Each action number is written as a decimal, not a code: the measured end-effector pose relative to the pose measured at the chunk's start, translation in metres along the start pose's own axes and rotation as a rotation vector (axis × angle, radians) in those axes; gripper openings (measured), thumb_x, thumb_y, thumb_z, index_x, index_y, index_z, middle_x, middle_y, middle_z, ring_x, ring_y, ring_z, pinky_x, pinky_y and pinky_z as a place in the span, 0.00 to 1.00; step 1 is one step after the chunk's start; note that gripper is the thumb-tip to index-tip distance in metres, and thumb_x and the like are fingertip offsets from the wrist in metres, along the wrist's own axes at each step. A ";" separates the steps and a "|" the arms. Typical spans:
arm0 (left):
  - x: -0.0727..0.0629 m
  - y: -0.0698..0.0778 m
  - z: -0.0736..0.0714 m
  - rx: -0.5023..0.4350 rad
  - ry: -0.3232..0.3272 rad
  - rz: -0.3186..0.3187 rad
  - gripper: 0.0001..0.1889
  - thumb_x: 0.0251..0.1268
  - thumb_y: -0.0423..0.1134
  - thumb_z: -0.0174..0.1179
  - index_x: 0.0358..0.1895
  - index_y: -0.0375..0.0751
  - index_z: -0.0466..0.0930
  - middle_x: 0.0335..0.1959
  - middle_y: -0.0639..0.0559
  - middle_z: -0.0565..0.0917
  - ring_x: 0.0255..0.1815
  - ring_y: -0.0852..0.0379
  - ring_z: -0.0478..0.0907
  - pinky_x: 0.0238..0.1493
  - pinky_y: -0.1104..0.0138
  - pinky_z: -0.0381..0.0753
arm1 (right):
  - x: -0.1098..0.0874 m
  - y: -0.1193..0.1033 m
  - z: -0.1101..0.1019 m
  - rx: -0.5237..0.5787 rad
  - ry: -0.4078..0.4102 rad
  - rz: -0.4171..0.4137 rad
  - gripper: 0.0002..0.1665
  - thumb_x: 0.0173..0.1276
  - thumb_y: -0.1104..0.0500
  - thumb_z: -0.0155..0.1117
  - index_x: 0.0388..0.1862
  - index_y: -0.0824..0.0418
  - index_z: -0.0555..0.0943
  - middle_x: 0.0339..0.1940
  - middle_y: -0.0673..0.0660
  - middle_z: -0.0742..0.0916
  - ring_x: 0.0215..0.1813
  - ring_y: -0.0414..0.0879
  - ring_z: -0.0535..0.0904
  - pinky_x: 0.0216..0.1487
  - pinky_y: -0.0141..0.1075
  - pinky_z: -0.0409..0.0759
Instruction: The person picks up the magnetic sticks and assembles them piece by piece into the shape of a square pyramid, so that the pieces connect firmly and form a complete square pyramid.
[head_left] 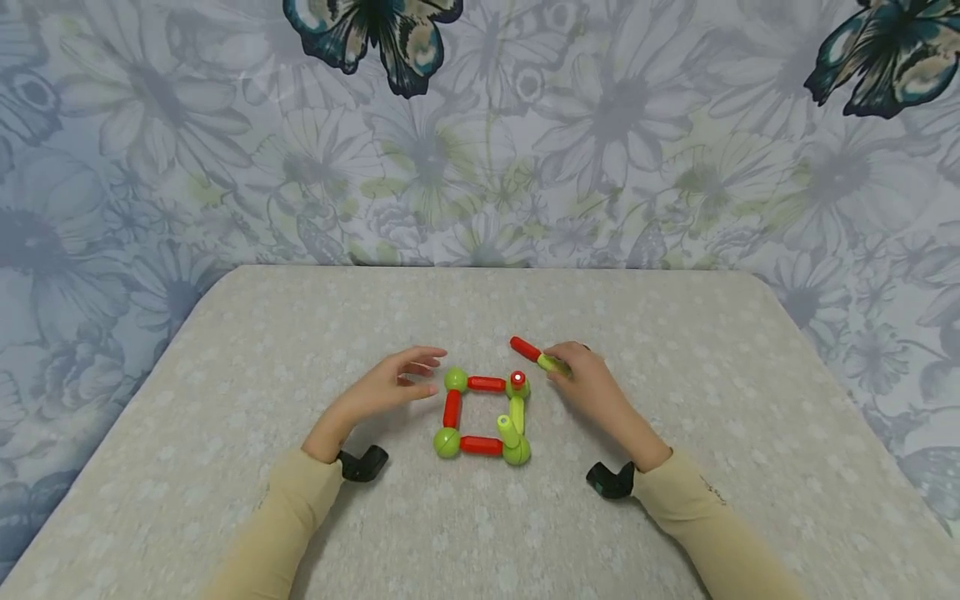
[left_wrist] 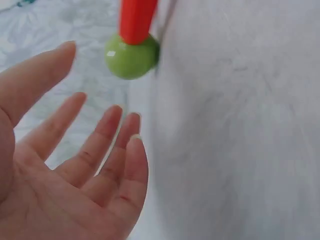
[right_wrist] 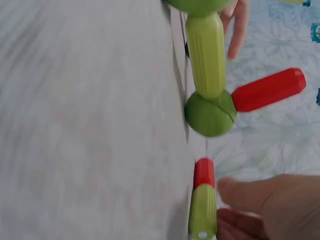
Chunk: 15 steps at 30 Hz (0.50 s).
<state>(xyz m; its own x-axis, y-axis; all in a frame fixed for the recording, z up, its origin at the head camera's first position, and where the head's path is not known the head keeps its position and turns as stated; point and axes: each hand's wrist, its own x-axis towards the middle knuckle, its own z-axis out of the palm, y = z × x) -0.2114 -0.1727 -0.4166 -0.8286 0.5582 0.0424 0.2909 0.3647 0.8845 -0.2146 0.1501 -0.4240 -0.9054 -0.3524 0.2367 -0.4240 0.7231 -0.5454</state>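
Observation:
A square frame of green balls joined by red rods and one green rod [head_left: 517, 408] lies on the table. Up from its near right ball [head_left: 516, 451] leans another green rod [head_left: 507, 431], while a red rod [head_left: 517, 379] stands on the far right ball. My left hand [head_left: 390, 385] is beside the frame's left side, fingers apart and holding nothing. Off the far right corner, my right hand [head_left: 588, 379] pinches a green rod [right_wrist: 202, 212] that is joined end to end with a red rod [right_wrist: 204, 171]. Its exact fingertip contact is partly hidden.
A pale patterned cloth covers the table [head_left: 487, 533], whose far edge meets a floral wall [head_left: 487, 183] with butterfly pictures. Black wrist mounts [head_left: 363, 464] sit near both cuffs, just above the cloth.

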 end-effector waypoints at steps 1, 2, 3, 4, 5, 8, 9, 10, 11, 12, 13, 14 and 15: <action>0.004 -0.004 0.002 -0.016 -0.004 -0.007 0.27 0.62 0.29 0.60 0.64 0.28 0.64 0.57 0.32 0.71 0.55 0.37 0.69 0.54 0.47 0.68 | 0.001 0.000 0.003 -0.029 -0.009 0.016 0.20 0.61 0.66 0.66 0.52 0.70 0.78 0.48 0.63 0.80 0.48 0.54 0.77 0.45 0.45 0.76; 0.007 -0.007 0.004 -0.025 -0.008 -0.008 0.26 0.62 0.28 0.60 0.63 0.27 0.65 0.57 0.31 0.71 0.55 0.36 0.69 0.54 0.46 0.68 | 0.002 -0.001 0.005 -0.054 -0.012 0.033 0.20 0.61 0.65 0.67 0.52 0.70 0.78 0.47 0.63 0.81 0.47 0.54 0.77 0.45 0.44 0.76; 0.010 -0.011 0.006 -0.029 -0.007 -0.006 0.26 0.62 0.28 0.60 0.63 0.26 0.66 0.56 0.32 0.72 0.54 0.36 0.70 0.54 0.46 0.68 | 0.002 -0.001 0.007 -0.078 -0.011 0.039 0.20 0.61 0.65 0.67 0.52 0.70 0.78 0.46 0.63 0.81 0.46 0.53 0.77 0.44 0.43 0.77; 0.012 -0.013 0.007 -0.035 -0.003 -0.003 0.25 0.62 0.28 0.60 0.62 0.26 0.67 0.55 0.33 0.73 0.53 0.37 0.71 0.53 0.47 0.69 | 0.003 -0.002 0.009 -0.100 -0.008 0.043 0.20 0.61 0.64 0.67 0.51 0.70 0.79 0.45 0.62 0.81 0.44 0.53 0.77 0.42 0.43 0.77; 0.013 -0.015 0.009 -0.034 0.006 -0.004 0.24 0.62 0.28 0.60 0.61 0.27 0.69 0.54 0.35 0.74 0.52 0.39 0.71 0.52 0.49 0.69 | 0.004 -0.002 0.011 -0.120 0.000 0.039 0.19 0.61 0.64 0.67 0.50 0.70 0.79 0.43 0.62 0.81 0.42 0.52 0.77 0.40 0.42 0.77; 0.015 -0.018 0.011 -0.023 0.031 -0.007 0.21 0.61 0.31 0.62 0.58 0.31 0.74 0.52 0.41 0.77 0.50 0.46 0.73 0.50 0.55 0.72 | 0.007 -0.003 0.014 -0.164 0.021 0.035 0.17 0.61 0.61 0.69 0.47 0.68 0.81 0.37 0.59 0.81 0.35 0.48 0.75 0.34 0.39 0.75; 0.015 -0.019 0.012 -0.019 0.035 -0.011 0.20 0.62 0.32 0.62 0.57 0.32 0.75 0.52 0.43 0.78 0.50 0.47 0.74 0.49 0.57 0.72 | 0.008 -0.002 0.015 -0.175 0.028 0.028 0.17 0.60 0.60 0.69 0.46 0.67 0.81 0.35 0.58 0.80 0.33 0.48 0.74 0.31 0.38 0.74; 0.015 -0.020 0.012 -0.016 0.042 -0.012 0.19 0.62 0.32 0.62 0.56 0.33 0.76 0.52 0.44 0.78 0.50 0.48 0.74 0.48 0.58 0.72 | 0.009 -0.002 0.015 -0.181 0.035 0.022 0.17 0.60 0.59 0.70 0.45 0.67 0.81 0.34 0.57 0.80 0.32 0.47 0.74 0.30 0.38 0.73; 0.015 -0.021 0.013 -0.015 0.047 -0.010 0.19 0.62 0.33 0.62 0.56 0.33 0.76 0.51 0.45 0.79 0.50 0.48 0.74 0.48 0.58 0.73 | 0.010 -0.002 0.016 -0.183 0.044 0.019 0.16 0.60 0.59 0.70 0.44 0.66 0.81 0.33 0.57 0.79 0.31 0.47 0.73 0.29 0.38 0.72; 0.016 -0.021 0.014 -0.016 0.052 -0.005 0.19 0.62 0.33 0.62 0.55 0.33 0.76 0.50 0.44 0.79 0.50 0.48 0.74 0.48 0.58 0.73 | 0.011 -0.001 0.017 -0.190 0.053 0.018 0.15 0.60 0.59 0.70 0.43 0.66 0.82 0.33 0.56 0.79 0.30 0.47 0.73 0.28 0.37 0.72; 0.016 -0.020 0.015 -0.016 0.055 0.000 0.18 0.62 0.32 0.62 0.55 0.32 0.76 0.50 0.43 0.79 0.50 0.47 0.75 0.48 0.57 0.73 | 0.012 0.000 0.018 -0.197 0.063 0.016 0.14 0.60 0.59 0.70 0.42 0.66 0.82 0.32 0.56 0.79 0.30 0.47 0.73 0.28 0.37 0.72; 0.015 -0.016 0.016 -0.015 0.055 0.003 0.18 0.62 0.31 0.62 0.55 0.30 0.76 0.49 0.42 0.80 0.49 0.46 0.75 0.47 0.57 0.73 | 0.012 0.000 0.018 -0.199 0.074 0.012 0.13 0.60 0.60 0.70 0.41 0.66 0.82 0.33 0.56 0.80 0.31 0.47 0.73 0.28 0.37 0.72; 0.015 -0.012 0.016 -0.015 0.055 0.005 0.17 0.62 0.31 0.61 0.54 0.29 0.76 0.49 0.41 0.80 0.49 0.45 0.75 0.47 0.56 0.73 | 0.011 0.001 0.019 -0.202 0.087 0.011 0.12 0.60 0.60 0.69 0.40 0.66 0.82 0.33 0.57 0.80 0.31 0.47 0.74 0.28 0.37 0.72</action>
<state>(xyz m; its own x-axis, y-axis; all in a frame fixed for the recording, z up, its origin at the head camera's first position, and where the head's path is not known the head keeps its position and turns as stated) -0.2192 -0.1566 -0.4341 -0.8523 0.5180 0.0722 0.2883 0.3502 0.8912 -0.2249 0.1357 -0.4369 -0.9048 -0.2976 0.3047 -0.4017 0.8343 -0.3778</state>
